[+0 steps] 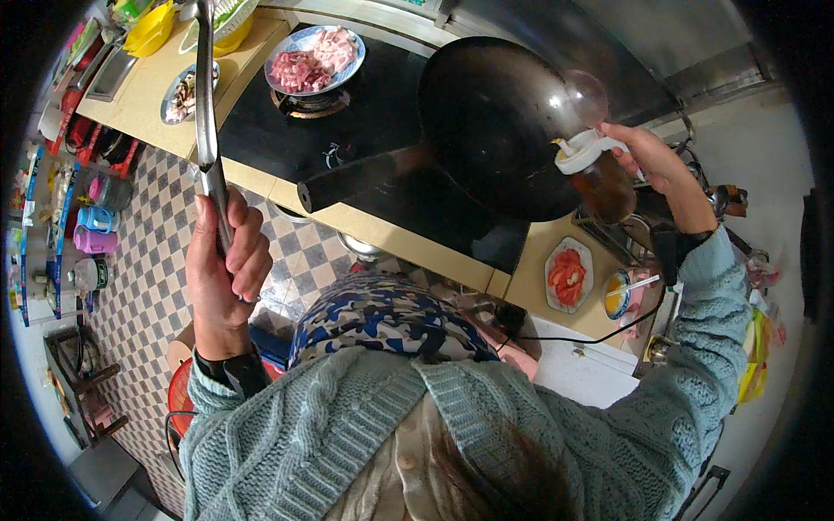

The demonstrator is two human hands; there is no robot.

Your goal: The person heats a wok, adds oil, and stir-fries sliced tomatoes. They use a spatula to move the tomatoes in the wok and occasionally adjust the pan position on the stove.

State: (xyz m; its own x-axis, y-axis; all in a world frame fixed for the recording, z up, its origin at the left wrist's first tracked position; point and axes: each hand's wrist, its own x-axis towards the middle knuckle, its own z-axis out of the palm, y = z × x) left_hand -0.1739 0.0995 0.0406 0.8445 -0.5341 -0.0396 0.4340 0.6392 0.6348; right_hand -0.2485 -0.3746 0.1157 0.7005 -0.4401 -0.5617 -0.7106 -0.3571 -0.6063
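Observation:
My left hand [225,267] grips the handle of a long metal cooking utensil [206,98], held upright at the left; its head is cut off by the top edge. My right hand [645,156] holds an oil jug [603,189] with a white rim and brownish contents. The jug is over the right side of a dark wok [488,130], its spout towards the wok's middle. A clear round lid [584,98] stands raised at the jug's top. Whether liquid flows from the spout, I cannot tell. The wok's handle [365,177] points towards me, to the lower left.
A plate of sliced raw meat [326,58] sits over the left burner of the black hob [260,140]. Further left is a plate of chopped dark-and-pale pieces [186,94]. At right are sliced tomatoes [568,277] on a plate and a bowl of yellow liquid [616,301] with chopsticks.

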